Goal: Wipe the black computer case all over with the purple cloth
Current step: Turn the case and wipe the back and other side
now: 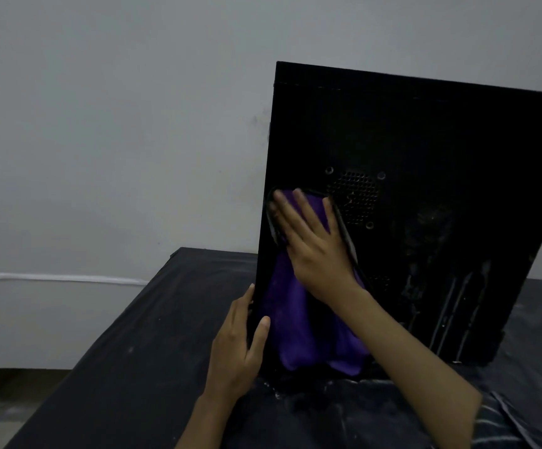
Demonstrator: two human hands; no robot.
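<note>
Standing on a dark-covered table (127, 335) by a pale wall (117, 124), the case (425, 140); both hands grasping.

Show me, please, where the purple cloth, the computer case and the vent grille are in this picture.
purple cloth (298, 325): head view, on its hanging lower part.
computer case (425, 131): head view, on the bare upper side panel.
vent grille (355, 197): head view, on the middle of the perforated patch.

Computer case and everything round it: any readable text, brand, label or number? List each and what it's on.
None readable.
Black computer case: no lettering or label shows on its dark panel, only vent holes and pale smears.
Purple cloth: no tag or print visible.
Table and wall: no writing.
</note>
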